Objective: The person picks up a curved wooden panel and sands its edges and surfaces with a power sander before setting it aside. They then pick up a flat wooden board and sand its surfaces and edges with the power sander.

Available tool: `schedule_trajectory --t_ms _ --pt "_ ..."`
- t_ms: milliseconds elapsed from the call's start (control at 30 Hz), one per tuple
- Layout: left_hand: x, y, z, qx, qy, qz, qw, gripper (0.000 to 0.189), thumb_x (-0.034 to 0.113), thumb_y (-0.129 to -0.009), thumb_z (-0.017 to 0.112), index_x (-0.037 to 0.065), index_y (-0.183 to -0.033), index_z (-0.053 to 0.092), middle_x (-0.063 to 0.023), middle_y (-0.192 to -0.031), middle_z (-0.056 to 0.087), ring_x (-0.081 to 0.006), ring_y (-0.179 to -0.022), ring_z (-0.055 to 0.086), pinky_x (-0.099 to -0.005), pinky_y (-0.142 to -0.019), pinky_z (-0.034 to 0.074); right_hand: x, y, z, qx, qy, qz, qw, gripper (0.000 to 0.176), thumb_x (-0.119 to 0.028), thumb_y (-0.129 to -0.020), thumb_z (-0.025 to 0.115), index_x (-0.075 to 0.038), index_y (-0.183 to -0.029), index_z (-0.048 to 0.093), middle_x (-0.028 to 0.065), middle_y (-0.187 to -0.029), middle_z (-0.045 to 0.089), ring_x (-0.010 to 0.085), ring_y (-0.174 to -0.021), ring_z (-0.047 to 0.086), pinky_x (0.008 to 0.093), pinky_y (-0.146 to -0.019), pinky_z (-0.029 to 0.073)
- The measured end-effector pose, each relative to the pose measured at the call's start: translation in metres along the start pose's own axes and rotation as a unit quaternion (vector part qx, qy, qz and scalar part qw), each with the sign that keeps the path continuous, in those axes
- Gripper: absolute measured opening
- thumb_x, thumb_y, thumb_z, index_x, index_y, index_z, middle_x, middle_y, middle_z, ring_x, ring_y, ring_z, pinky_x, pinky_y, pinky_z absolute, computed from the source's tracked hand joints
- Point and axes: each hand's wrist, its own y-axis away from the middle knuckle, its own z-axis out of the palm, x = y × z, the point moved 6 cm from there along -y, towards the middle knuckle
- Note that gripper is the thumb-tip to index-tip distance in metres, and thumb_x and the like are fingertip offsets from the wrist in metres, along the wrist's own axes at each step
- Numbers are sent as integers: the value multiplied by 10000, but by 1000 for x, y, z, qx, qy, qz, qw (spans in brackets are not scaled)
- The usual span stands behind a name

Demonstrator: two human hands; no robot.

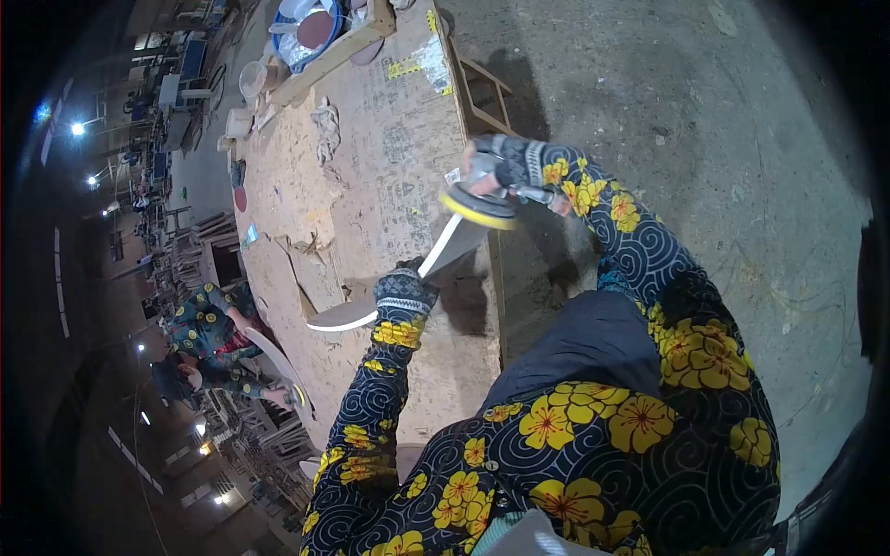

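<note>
My left hand (406,291), in a patterned knit glove, is closed around the middle of a curved, pale-edged wooden piece (451,249). One end of this piece spreads flat over the workbench (371,218); the other rises toward my right hand. Gloved in a similar knit, my right hand (508,167) grips a disc sander (478,209) with a grey body and a yellow-rimmed round pad. The pad lies at the upper end of the wooden piece and seems to touch it. Motion slightly blurs the right hand and the tool.
Across the bench a co-worker (215,338) holds another curved piece (273,354). A blue basin (295,67) with sanding discs and bags stands at the far end, near several tubs. A crumpled rag (326,130) lies on the bench. Concrete floor (667,139) extends to the right.
</note>
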Motion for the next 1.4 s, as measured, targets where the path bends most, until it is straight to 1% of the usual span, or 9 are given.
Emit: schedule_trajectory --t_ms 67,533,600,667,867,1000,1067,1233,1400 --pt "4 1 -4 -4 -3 3 1000 469 331 -744 742 102 -1144 658 -183 -968 682 -358 -870 667 -459 -788 537 -62 7 8 12 179 -64 982 539 -315 -687 861 -105 -1112 605 64 -996 658 197 -915 627 340 -802 505" --pt "-4 -6 4 -26 -5 -15 1000 418 359 -820 665 153 -1184 644 -164 -1000 675 -345 -895 671 -461 -812 529 9 13 2 68 -109 -11 992 496 -314 -718 836 -84 -1096 610 107 -1015 636 207 -854 627 350 -766 529" --pt "4 -3 -7 -23 -7 -15 1000 411 338 -807 679 145 -1167 645 -165 -993 675 -342 -900 669 -462 -808 529 -27 9 11 38 126 7 991 510 -286 -692 841 -82 -1087 591 110 -1025 650 231 -934 638 359 -811 517" --pt "5 -3 -10 -34 -3 -29 999 416 326 -795 693 142 -1164 644 -163 -992 674 -342 -907 667 -462 -808 530 -141 27 46 -53 523 61 848 442 -387 -822 669 -129 -1178 618 55 -1257 533 198 -1106 551 307 -911 482" --pt "2 -7 -7 -47 -13 -33 998 474 375 -786 702 136 -1192 652 -166 -1014 685 -340 -934 669 -466 -830 524 -34 2 1 91 235 80 964 534 -414 -690 787 -66 -1063 632 114 -1053 644 246 -970 627 343 -852 496" --pt "0 -5 -1 -43 -3 -49 998 484 388 -782 707 144 -1196 651 -163 -1030 681 -342 -937 669 -464 -844 519 64 -15 -25 88 355 168 916 485 -486 -684 756 -37 -852 688 163 -878 680 260 -827 662 328 -769 526" --pt "-5 -10 4 -14 -5 -42 999 495 408 -787 705 145 -1202 650 -163 -1024 682 -342 -934 669 -459 -844 519 108 5 -40 226 282 114 925 530 -397 -670 838 -82 -1041 627 125 -937 670 258 -846 652 385 -815 519" --pt "-8 -14 5 -35 -30 -34 998 517 416 -769 718 155 -1209 642 -170 -1005 677 -339 -938 662 -455 -832 528 20 30 -46 261 72 113 956 496 -331 -691 853 -115 -1047 583 83 -966 629 195 -912 612 369 -802 522" --pt "-2 -15 -5 -54 -16 -36 998 505 411 -762 731 166 -1195 646 -159 -1010 672 -342 -946 660 -457 -841 523 -81 26 18 160 312 -47 935 513 -376 -692 804 -99 -1064 585 142 -980 637 289 -930 639 364 -851 515"
